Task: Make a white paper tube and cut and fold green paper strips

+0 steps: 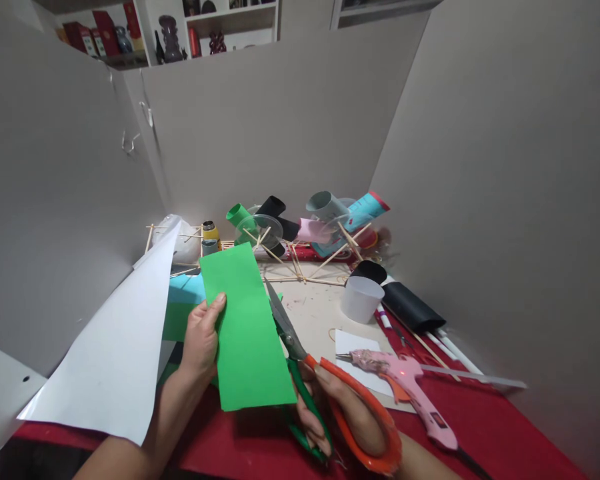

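My left hand (200, 339) pinches a rectangular sheet of green paper (247, 327) by its left edge, thumb on top, and holds it up above the table. In my right hand (353, 400) is a pair of scissors (291, 337) with one orange and one green handle. Its blades point up and away along the right edge of the green paper. Part of the lower blade and of the green handle is hidden behind the paper. A small green scrap (281, 297) shows beside the blades.
A pink glue gun (405, 370) with a red light lies at right over white paper (365, 341). Behind it stands a white paper tube (363, 300) near a black tube (413, 307). Stick frames (300, 270) and coloured tubes line the back. A large white sheet (115, 347) leans at left.
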`<state>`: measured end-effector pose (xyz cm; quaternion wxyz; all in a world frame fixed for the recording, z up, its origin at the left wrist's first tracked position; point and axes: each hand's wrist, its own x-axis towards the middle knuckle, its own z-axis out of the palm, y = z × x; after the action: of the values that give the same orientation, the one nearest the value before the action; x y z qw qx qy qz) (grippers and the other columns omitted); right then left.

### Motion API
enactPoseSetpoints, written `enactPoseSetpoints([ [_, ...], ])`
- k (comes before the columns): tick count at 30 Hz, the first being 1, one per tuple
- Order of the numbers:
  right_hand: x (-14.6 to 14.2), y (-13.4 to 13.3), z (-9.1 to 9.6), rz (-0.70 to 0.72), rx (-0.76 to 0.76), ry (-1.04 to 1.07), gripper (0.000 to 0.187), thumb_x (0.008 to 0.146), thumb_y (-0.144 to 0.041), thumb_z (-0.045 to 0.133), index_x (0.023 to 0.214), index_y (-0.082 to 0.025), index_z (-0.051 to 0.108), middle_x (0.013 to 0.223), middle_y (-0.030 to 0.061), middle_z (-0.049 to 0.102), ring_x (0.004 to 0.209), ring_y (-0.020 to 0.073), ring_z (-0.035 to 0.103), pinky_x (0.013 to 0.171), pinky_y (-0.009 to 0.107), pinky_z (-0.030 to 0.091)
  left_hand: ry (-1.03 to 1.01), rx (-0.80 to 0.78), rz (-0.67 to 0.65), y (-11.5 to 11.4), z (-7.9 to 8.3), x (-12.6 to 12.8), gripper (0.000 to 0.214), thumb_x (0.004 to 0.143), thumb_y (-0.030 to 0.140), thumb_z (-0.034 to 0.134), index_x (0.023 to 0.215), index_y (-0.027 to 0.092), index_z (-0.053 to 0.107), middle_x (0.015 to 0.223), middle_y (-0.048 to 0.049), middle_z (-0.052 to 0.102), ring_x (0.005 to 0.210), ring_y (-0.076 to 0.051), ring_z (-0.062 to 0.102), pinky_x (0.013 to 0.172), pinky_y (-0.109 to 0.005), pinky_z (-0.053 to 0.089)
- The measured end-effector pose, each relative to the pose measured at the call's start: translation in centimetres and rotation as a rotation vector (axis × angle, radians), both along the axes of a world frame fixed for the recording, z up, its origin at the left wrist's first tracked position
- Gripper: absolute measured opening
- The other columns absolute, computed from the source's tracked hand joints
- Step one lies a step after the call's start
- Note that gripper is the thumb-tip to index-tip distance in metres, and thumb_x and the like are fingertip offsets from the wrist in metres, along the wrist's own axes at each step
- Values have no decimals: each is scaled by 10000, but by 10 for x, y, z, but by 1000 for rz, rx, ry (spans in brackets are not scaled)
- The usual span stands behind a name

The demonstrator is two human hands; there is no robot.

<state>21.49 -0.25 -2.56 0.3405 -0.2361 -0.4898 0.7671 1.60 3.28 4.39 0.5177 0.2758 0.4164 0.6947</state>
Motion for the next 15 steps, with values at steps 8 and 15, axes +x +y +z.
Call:
enactPoseSetpoints([
  [8,-2,-3,3,-10,34,-44,678,828,-758,378,486,-184,489,358,-45,393,320,73,370,427,232,365,-9,-20,-19,-5,1,8,296,586,359,845,743,149,707,660,-15,730,559,-162,665,576,-257,534],
  [15,0,-3,0,-39,48,-83,680,830,-763,358,483,-191,480,347,-51,380,306,76,360,411,233,347,-16,-38,-30,-5,2,8,279,594,352,839,745,157,709,653,-8,724,539,-152,650,567,-253,523],
])
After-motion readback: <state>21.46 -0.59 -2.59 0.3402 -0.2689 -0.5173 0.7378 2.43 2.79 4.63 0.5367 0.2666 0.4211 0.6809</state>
